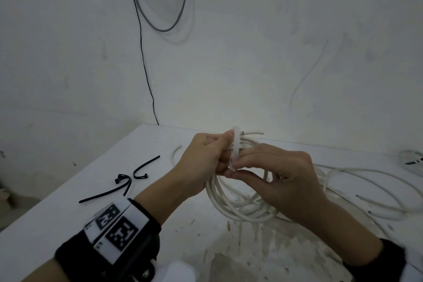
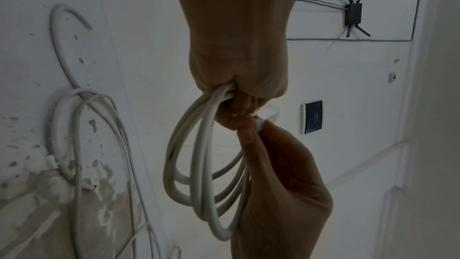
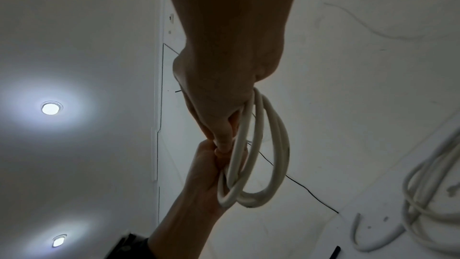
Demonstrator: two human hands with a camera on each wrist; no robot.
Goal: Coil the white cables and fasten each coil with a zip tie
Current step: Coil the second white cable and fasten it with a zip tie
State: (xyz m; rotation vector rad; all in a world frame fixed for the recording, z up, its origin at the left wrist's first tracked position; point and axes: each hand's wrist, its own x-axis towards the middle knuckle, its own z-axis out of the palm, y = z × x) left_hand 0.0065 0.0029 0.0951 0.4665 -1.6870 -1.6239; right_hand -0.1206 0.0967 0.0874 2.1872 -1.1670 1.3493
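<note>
White cable coil (image 1: 231, 201), several loops, lifted above the table (image 1: 57, 224) between both hands, lower loops hanging free. Gripped at its top by the left hand (image 1: 201, 162), fingers curled round the bunched strands. Wrapped at that same spot by a translucent white zip tie (image 1: 235, 146), standing upright across the strands. Pinched near its lower end by the right hand (image 1: 281, 181), thumb and forefinger together, touching the left hand's fingertips. More loose white cable (image 1: 366, 190) sprawled on the table to the right, well apart from the hands. Two black zip ties (image 1: 128, 181), bent, lying on the table to the left of the left forearm.
</note>
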